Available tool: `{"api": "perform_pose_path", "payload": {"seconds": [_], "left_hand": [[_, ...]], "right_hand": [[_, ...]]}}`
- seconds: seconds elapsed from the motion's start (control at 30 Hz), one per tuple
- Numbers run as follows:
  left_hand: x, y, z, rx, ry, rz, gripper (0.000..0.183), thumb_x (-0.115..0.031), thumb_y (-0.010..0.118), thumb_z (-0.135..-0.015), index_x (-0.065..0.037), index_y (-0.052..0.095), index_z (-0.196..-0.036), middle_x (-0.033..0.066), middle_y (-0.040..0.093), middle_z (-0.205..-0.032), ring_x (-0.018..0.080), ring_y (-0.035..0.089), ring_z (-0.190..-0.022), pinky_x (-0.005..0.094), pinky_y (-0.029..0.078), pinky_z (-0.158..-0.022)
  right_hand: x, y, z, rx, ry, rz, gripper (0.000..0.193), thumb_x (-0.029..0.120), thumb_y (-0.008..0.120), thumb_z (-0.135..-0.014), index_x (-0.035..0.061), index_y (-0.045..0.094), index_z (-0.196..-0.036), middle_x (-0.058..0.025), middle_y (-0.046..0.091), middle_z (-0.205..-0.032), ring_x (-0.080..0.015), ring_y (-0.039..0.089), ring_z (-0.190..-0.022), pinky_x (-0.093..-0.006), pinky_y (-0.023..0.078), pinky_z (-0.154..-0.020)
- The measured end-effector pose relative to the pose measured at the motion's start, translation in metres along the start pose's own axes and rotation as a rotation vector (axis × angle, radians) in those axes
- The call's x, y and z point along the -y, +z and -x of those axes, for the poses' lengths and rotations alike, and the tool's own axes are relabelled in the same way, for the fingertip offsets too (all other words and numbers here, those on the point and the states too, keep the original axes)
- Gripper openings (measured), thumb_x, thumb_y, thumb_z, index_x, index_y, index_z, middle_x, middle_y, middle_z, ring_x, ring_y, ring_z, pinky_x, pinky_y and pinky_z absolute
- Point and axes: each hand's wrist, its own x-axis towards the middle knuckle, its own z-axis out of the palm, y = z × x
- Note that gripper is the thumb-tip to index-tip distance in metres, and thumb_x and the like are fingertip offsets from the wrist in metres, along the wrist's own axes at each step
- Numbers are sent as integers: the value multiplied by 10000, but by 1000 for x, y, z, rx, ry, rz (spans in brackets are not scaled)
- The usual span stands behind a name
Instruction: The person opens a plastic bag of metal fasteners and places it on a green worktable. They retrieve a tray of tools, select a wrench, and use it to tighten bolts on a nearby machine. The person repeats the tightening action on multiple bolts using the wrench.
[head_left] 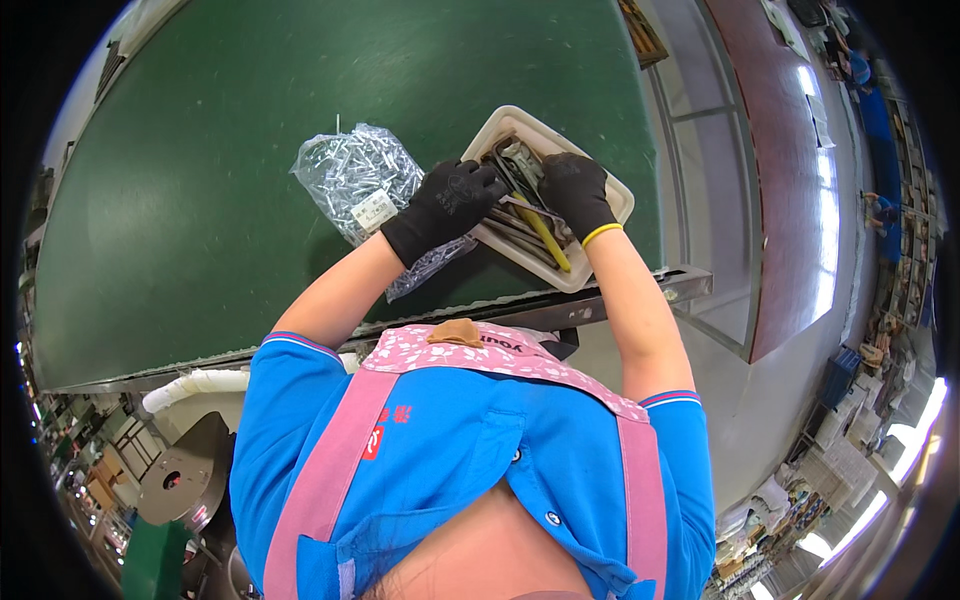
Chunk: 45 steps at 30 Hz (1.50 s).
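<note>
A white plastic tray [622,203] full of hand tools stands near the front edge of the green table. My left hand [450,207], in a black glove, reaches over the tray's left side with its fingers curled in among the tools. My right hand [577,193], gloved in black with a yellow cuff, is bent down into the tray's right side. Between them lie a yellow-handled tool [546,238] and several dark metal rods [515,238]. Whatever the fingertips grip is hidden. Left of the tray, a clear plastic bag [350,170] holds many small silver metal pins, partly behind my left wrist.
The green tabletop [220,150] stretches far to the left. Its metal edge [685,284] runs close to my body. A wooden box [643,35] shows at the far right, by a reddish-brown surface [790,200]. At lower left stands a grey machine [185,470].
</note>
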Motion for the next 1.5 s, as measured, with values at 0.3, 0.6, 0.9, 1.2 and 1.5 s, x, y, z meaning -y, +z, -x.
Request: {"api": "perform_pose_path", "payload": {"seconds": [0.3, 0.6, 0.9, 1.2, 1.5], "left_hand": [[13, 17, -7, -30, -60, -31, 95, -147, 558, -739, -123, 600, -820, 51, 580, -792, 232, 620, -761, 363, 507, -599], [26, 19, -15, -124, -48, 385, 146, -53, 595, -696, -117, 653, -814, 71, 637, -735, 279, 626, -676, 368, 508, -605], [0, 43, -26, 26, 193, 247, 61, -143, 623, -675, -131, 638, -733, 64, 578, -690, 256, 597, -690, 384, 466, -636], [33, -12, 59, -72, -53, 422, 49, -136, 564, -729, -118, 577, -773, 56, 593, -761, 248, 608, -753, 377, 465, -687], [-15, 48, 56, -31, -132, 386, 214, -125, 617, -711, -95, 588, -921, 73, 585, -800, 263, 587, -804, 384, 442, -736]], "right_hand": [[-17, -42, 24, -287, 1, -372, 143, 192, 551, -756, 88, 612, -833, -147, 622, -746, -309, 622, -674, -401, 483, -614], [-21, -70, 76, -390, 29, -759, 201, 134, 556, -821, 31, 616, -983, -138, 624, -722, -196, 605, -639, -306, 452, -588], [-37, -15, 71, -447, -102, -813, 191, 85, 509, -792, 20, 585, -954, -170, 611, -898, -340, 595, -805, -414, 478, -695], [64, -25, -7, -59, 24, -244, 323, 351, 550, -820, 62, 667, -907, -176, 651, -848, -325, 629, -829, -403, 490, -747], [22, 42, -9, 113, 27, -362, 397, 374, 662, -690, 80, 685, -956, -171, 660, -935, -311, 632, -881, -388, 492, -780]]}}
